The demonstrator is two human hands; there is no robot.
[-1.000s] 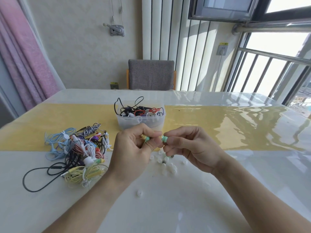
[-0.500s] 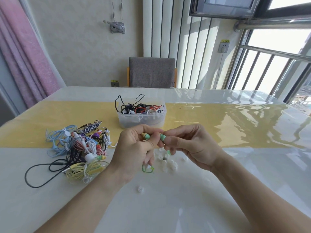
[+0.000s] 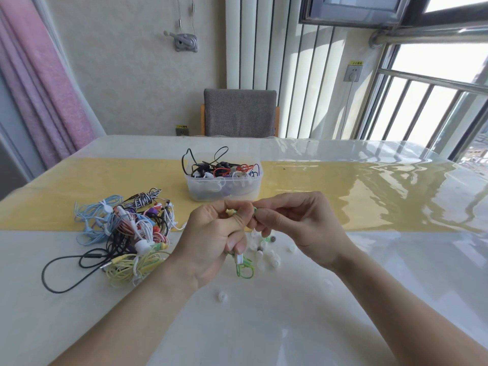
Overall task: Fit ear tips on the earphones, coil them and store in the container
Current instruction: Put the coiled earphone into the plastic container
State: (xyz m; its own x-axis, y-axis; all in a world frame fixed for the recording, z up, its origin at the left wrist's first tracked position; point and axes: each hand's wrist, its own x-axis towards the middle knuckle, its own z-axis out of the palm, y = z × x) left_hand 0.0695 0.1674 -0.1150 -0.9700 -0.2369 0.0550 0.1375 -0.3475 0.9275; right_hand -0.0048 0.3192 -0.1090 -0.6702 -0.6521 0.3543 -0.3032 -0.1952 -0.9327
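My left hand [image 3: 211, 239] grips a green earphone, a yellowish bud end [image 3: 230, 212] poking out at the top and a coil of green cable [image 3: 244, 266] hanging below the fist. My right hand [image 3: 295, 223] pinches the earphone's other green bud against the left thumb; the bud itself is mostly hidden. Several loose white ear tips [image 3: 266, 256] lie on the table under the hands, one more [image 3: 222, 296] nearer me. A clear plastic container [image 3: 223, 187] with coiled earphones stands behind the hands.
A tangled pile of coloured earphones [image 3: 126, 231] lies at the left, a black cable looping toward me. The table [image 3: 369, 273] has a glossy cover and a yellow runner. A grey chair [image 3: 239, 112] stands at the far edge.
The green cable coil has dropped out below my left fist. My hands have closed together, so the green buds are now mostly covered by fingers.
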